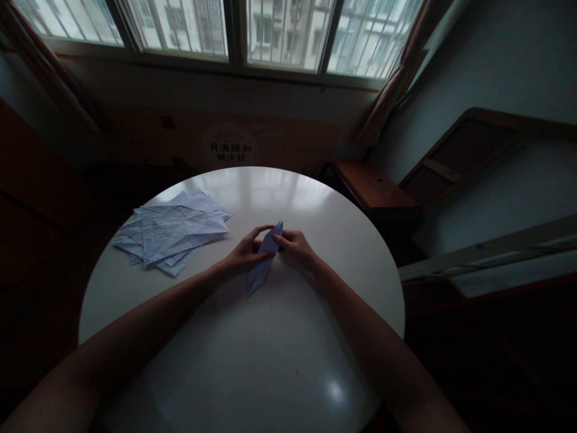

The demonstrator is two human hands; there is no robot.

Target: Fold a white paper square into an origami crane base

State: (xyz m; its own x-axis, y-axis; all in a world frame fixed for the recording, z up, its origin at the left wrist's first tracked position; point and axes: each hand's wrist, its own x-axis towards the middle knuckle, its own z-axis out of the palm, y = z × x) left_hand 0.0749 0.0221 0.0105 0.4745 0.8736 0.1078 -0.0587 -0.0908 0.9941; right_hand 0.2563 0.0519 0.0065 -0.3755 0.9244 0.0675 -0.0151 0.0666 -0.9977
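Observation:
A narrow piece of folded paper [261, 272], pale and pointed at both ends, is held aslant over the middle of the round table. My left hand [247, 249] grips it from the left, thumb across its face and fingers behind. On the other side my right hand [295, 245] pinches it near the upper tip, with the thumb on the front. The fingers behind the paper are partly hidden. To the left of my hands lies a loose pile of creased paper sheets [180, 231].
The round white table [270, 349] has a glossy top with a curved edge. Beyond its far right edge stands a brown wooden bench [372, 186]. A barred window [283, 36] with curtains [387, 99] spans the back wall.

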